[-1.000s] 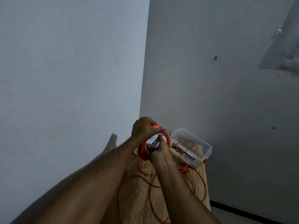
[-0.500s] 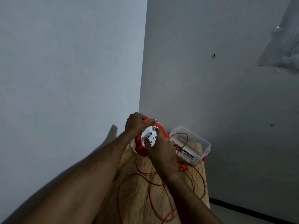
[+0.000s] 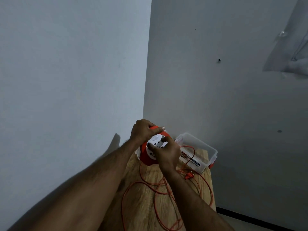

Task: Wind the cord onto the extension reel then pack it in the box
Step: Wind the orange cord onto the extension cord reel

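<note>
Centrally, one round orange reel (image 3: 144,158) with a white socket face: left hand (image 3: 143,130) grips its handle, right hand (image 3: 167,153) pinches the face. One thin cord (image 3: 206,185) loops across the wooden table (image 3: 146,194); one clear plastic box (image 3: 202,150) sits right.

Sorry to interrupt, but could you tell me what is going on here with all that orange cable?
A person is winding the orange cord onto an extension reel. The left hand grips the reel's orange handle at the top, and the right hand is on its white socket face. Most of the cord lies in loose loops on the wooden table, plug included. The clear plastic box stands open beside the reel.
</note>
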{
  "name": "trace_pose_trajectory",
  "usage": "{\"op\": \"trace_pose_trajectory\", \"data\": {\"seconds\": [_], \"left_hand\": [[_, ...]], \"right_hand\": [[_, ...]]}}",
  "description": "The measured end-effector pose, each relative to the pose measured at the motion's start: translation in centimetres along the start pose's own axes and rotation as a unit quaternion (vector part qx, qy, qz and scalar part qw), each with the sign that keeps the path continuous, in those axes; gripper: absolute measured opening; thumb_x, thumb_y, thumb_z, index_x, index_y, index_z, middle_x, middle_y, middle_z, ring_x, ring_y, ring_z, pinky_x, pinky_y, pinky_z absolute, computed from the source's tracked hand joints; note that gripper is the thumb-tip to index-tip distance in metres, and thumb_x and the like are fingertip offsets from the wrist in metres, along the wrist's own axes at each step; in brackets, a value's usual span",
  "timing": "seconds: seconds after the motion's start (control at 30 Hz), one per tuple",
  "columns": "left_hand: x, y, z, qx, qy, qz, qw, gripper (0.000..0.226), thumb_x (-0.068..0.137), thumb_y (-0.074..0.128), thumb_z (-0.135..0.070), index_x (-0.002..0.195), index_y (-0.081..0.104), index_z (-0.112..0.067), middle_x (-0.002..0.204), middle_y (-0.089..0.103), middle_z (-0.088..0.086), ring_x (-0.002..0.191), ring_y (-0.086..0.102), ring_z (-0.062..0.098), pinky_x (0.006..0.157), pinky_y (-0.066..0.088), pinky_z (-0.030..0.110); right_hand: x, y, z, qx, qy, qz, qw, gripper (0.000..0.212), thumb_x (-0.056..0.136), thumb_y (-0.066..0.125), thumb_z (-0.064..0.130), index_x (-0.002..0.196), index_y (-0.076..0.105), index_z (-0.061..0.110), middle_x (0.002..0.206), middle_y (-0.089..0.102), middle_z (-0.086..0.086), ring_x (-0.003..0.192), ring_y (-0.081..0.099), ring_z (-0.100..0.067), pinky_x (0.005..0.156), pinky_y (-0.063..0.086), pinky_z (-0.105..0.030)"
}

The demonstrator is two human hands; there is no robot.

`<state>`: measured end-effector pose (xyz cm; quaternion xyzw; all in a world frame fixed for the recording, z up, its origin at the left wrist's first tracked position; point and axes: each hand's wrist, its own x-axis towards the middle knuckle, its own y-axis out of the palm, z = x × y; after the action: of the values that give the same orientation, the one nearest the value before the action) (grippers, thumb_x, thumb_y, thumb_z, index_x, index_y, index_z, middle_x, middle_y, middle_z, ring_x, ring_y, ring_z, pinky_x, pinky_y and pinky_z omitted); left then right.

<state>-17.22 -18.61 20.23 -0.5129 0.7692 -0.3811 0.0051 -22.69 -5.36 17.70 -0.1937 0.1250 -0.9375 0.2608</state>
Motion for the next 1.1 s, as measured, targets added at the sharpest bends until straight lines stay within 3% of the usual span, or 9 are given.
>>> {"op": "trace_pose_trajectory", "data": {"seconds": [0.1, 0.2, 0.27, 0.33, 0.47, 0.53, 0.63, 0.77, 1.1], "left_hand": [[-0.2, 0.3, -0.6, 0.014, 0.008, -0.008, 1.000, 0.051, 0.077, 0.069, -0.070, 0.077, 0.080, -0.020, 0.068, 0.072, -0.010, 0.059, 0.064, 0.005, 0.056, 0.047, 0.018], [-0.5, 0.8, -1.0, 0.038, 0.018, -0.012, 0.999, 0.051, 0.074, 0.071, -0.070, 0.079, 0.080, -0.020, 0.067, 0.067, -0.014, 0.058, 0.061, 0.005, 0.055, 0.042, 0.018], [-0.7, 1.0, -0.8, 0.035, 0.019, -0.015, 0.999, 0.052, 0.074, 0.071, -0.070, 0.081, 0.081, -0.019, 0.073, 0.072, -0.010, 0.060, 0.062, 0.005, 0.056, 0.044, 0.019], [-0.8, 0.8, -0.6, 0.031, 0.014, -0.009, 0.999, 0.054, 0.076, 0.069, -0.070, 0.077, 0.080, -0.017, 0.070, 0.073, -0.006, 0.060, 0.065, 0.008, 0.057, 0.050, 0.023], [-0.7, 0.2, 0.4, 0.030, -0.011, -0.002, 0.999, 0.057, 0.079, 0.067, -0.069, 0.071, 0.078, -0.014, 0.064, 0.072, -0.002, 0.056, 0.067, 0.011, 0.060, 0.058, 0.030], [-0.6, -0.2, 0.9, 0.023, -0.027, -0.012, 0.999, 0.059, 0.079, 0.065, -0.071, 0.068, 0.077, -0.014, 0.061, 0.071, -0.003, 0.053, 0.066, 0.010, 0.061, 0.059, 0.032], [-0.2, -0.8, 1.2, 0.020, -0.035, -0.009, 0.999, 0.059, 0.076, 0.064, -0.074, 0.069, 0.077, -0.017, 0.063, 0.072, -0.005, 0.052, 0.066, 0.008, 0.058, 0.059, 0.028], [0.0, -0.6, 0.7, 0.012, -0.033, -0.002, 0.999, 0.052, 0.079, 0.066, -0.070, 0.076, 0.078, -0.020, 0.073, 0.075, -0.007, 0.056, 0.067, 0.006, 0.059, 0.055, 0.022], [-0.2, 0.5, 0.0, -0.007, -0.012, 0.008, 1.000, 0.049, 0.076, 0.068, -0.071, 0.076, 0.078, -0.023, 0.073, 0.074, -0.010, 0.059, 0.066, 0.004, 0.059, 0.051, 0.017]], "right_hand": [[0.2, 1.0, 0.5, 0.121, 0.226, -0.021, 0.966, 0.051, 0.061, 0.094, 0.044, 0.093, 0.061, 0.022, 0.105, 0.065, 0.004, 0.099, 0.068, -0.024, 0.067, 0.061, -0.031], [1.0, 1.6, 2.0, 0.359, 0.494, -0.029, 0.791, 0.069, 0.073, 0.089, 0.033, 0.127, 0.054, 0.008, 0.131, 0.058, -0.016, 0.110, 0.063, -0.036, 0.079, 0.058, -0.044], [1.3, 1.5, 2.4, 0.455, 0.551, -0.037, 0.699, 0.082, 0.083, 0.082, 0.028, 0.147, 0.035, 0.007, 0.134, 0.053, -0.019, 0.107, 0.064, -0.040, 0.080, 0.055, -0.047], [1.4, 1.3, 2.7, 0.483, 0.549, -0.032, 0.681, 0.078, 0.086, 0.079, 0.023, 0.148, 0.034, 0.006, 0.126, 0.057, -0.021, 0.103, 0.067, -0.040, 0.079, 0.057, -0.046], [0.9, 0.4, 2.7, 0.462, 0.529, 0.006, 0.712, 0.072, 0.087, 0.075, 0.006, 0.147, 0.035, 0.004, 0.139, 0.051, -0.026, 0.112, 0.064, -0.047, 0.057, 0.061, -0.048], [0.2, -0.2, 1.9, 0.367, 0.445, -0.009, 0.817, 0.049, 0.087, 0.074, 0.007, 0.131, 0.051, 0.005, 0.128, 0.061, -0.023, 0.094, 0.072, -0.043, 0.050, 0.061, -0.046], [-1.4, -1.3, 0.3, -0.015, 0.050, -0.017, 0.998, 0.031, 0.085, 0.072, 0.036, 0.107, 0.059, 0.019, 0.104, 0.072, -0.002, 0.082, 0.074, -0.018, 0.058, 0.057, -0.027], [-1.4, -1.2, 0.2, -0.286, -0.204, 0.021, 0.936, 0.056, 0.089, 0.066, 0.048, 0.134, 0.058, 0.015, 0.108, 0.076, -0.001, 0.084, 0.074, -0.016, 0.072, 0.060, -0.028], [0.0, 0.0, -0.2, -0.226, -0.151, 0.055, 0.961, 0.044, 0.080, 0.076, 0.047, 0.115, 0.069, 0.021, 0.104, 0.076, 0.004, 0.086, 0.073, -0.012, 0.071, 0.056, -0.020]]}}
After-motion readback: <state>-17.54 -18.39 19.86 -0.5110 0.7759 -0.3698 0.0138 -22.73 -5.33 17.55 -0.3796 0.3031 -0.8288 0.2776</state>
